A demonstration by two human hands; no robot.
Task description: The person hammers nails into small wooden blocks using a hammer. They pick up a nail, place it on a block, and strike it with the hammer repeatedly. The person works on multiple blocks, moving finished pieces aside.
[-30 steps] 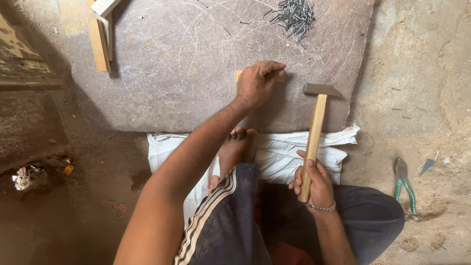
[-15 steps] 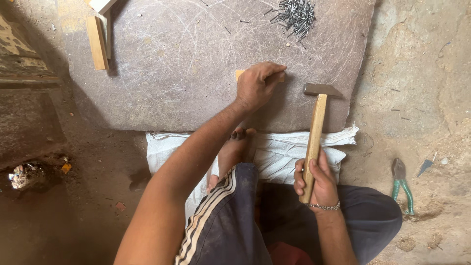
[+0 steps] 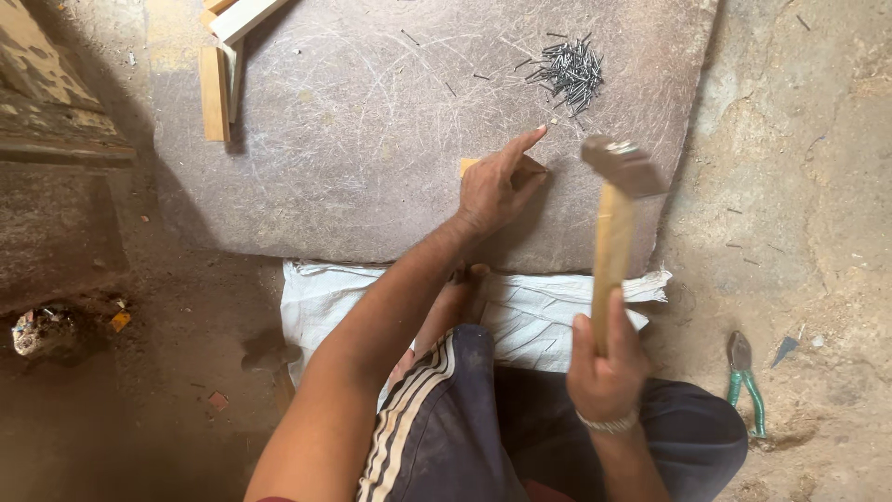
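Note:
My left hand (image 3: 497,183) rests on a small wooden block (image 3: 469,166) lying on the grey stone slab (image 3: 372,139), index finger stretched toward the nails; the block is mostly hidden under the hand. My right hand (image 3: 604,367) grips the wooden handle of a hammer (image 3: 615,214), whose metal head is raised and blurred just right of the left hand. A heap of several dark nails (image 3: 569,72) lies on the slab beyond the fingers.
Wooden strips (image 3: 218,88) lie at the slab's far left corner. A white sack (image 3: 530,311) is spread under my legs. Green-handled pliers (image 3: 743,381) lie on the dirt floor at right. Debris sits in a hollow (image 3: 42,330) at left.
The hammer has been lifted off the slab and tilted up toward the left hand. My left index finger has stretched out from a pinch to a point.

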